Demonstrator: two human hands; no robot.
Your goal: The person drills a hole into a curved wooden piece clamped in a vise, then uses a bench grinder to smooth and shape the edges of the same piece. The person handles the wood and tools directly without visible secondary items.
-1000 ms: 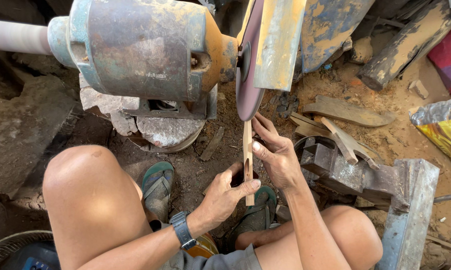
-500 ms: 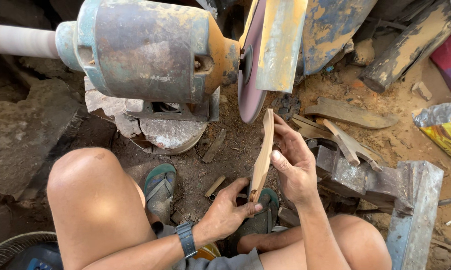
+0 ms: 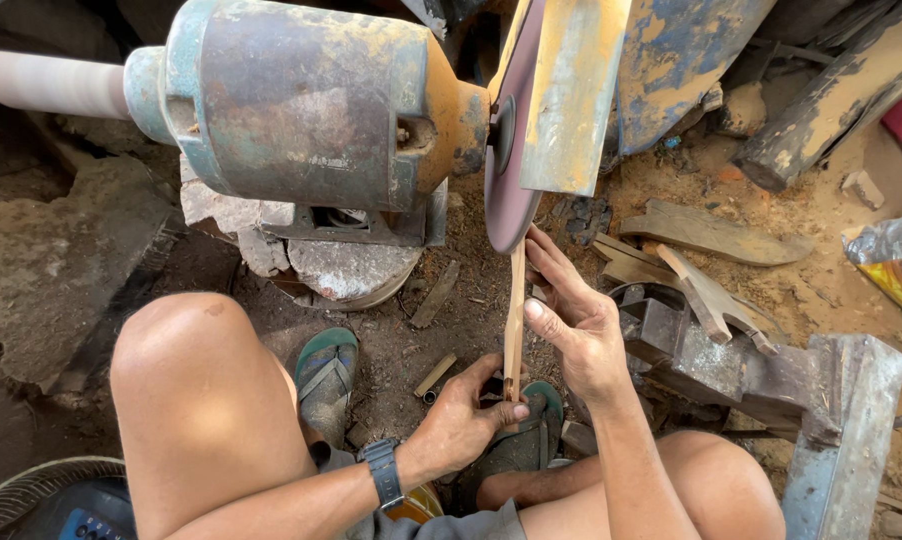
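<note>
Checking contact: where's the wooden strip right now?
Head view, centre: the wooden strip stands near upright between the left hand at its bottom and right hand, its top at the grinding disc.
</note>
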